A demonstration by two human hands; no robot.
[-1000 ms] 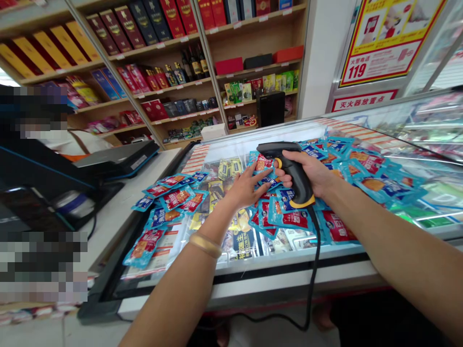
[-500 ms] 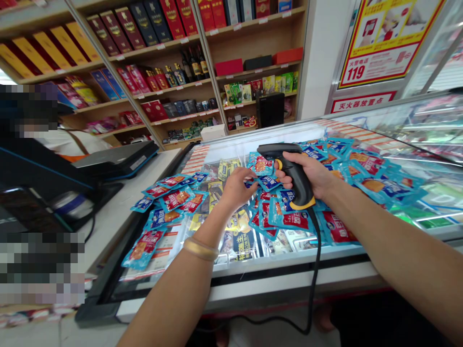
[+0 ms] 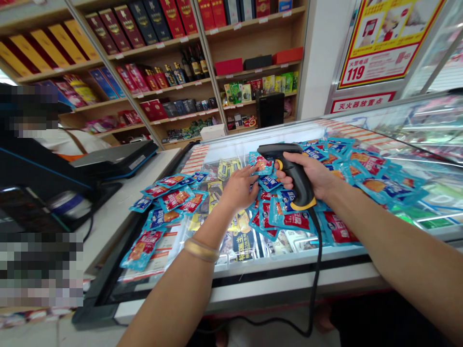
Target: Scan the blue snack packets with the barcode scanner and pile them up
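My right hand (image 3: 311, 171) is wrapped round the handle of a black and yellow barcode scanner (image 3: 298, 180), its head pointing left. A black cable runs down from the grip. My left hand (image 3: 238, 189), with a gold bangle (image 3: 201, 249) on the wrist, has its fingers stretched out. Its fingertips are at the edge of a blue and red snack packet (image 3: 263, 165); whether they touch it I cannot tell. More such packets (image 3: 291, 217) lie piled beneath the scanner, and a smaller group (image 3: 177, 198) lies to the left of my left hand.
The packets rest on the glass top of a freezer (image 3: 249, 253) with yellow packages inside. Another pile of packets (image 3: 383, 178) lies to the right. A counter (image 3: 119, 207) with black equipment stands at left. Stocked shelves (image 3: 173, 86) rise behind, beside a poster (image 3: 388, 43).
My left hand's fingers have straightened from a curled pose and reach slightly further forward, towards the packet. The scanner and my right hand have hardly moved.
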